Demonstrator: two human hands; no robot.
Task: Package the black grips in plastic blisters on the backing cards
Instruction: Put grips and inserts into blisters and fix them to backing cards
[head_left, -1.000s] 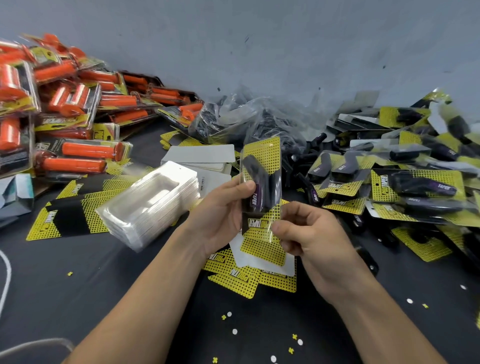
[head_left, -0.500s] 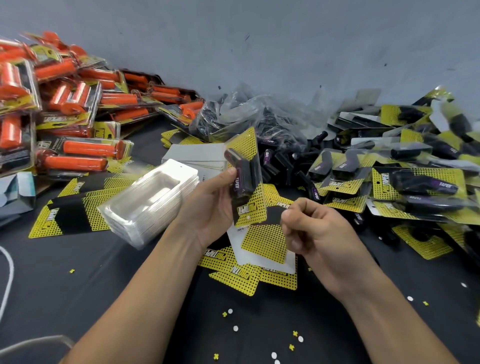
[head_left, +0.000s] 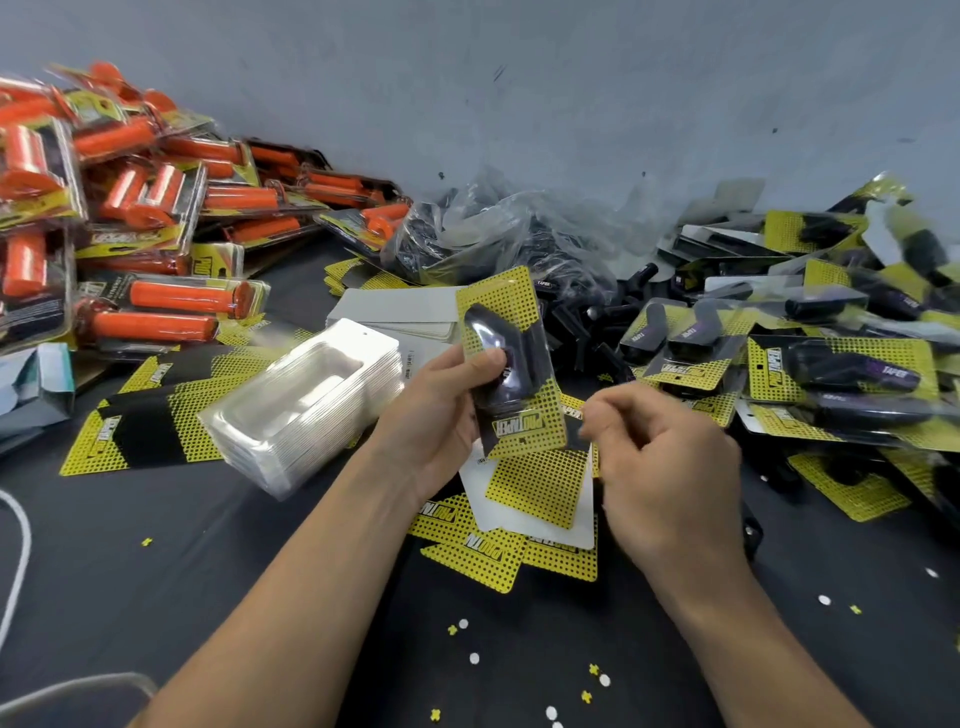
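My left hand holds a packaged black grip upright: a yellow dotted backing card with a clear blister over the grip, my thumb pressed on the blister. My right hand hovers just to the right of the card's lower corner, fingers curled, nothing visibly in it. A stack of empty clear blisters lies to the left. Loose backing cards lie on the table under my hands. Loose black grips sit in a pile behind the card.
Finished black-grip packs are heaped at the right. Orange-grip packs are piled at the back left. A crumpled plastic bag sits by the wall. A white cord runs along the left edge. Punched paper bits dot the black tabletop.
My right hand let go of the card's bottom edge and drew back to the right. My left hand turned the pack so its printed front faces me.
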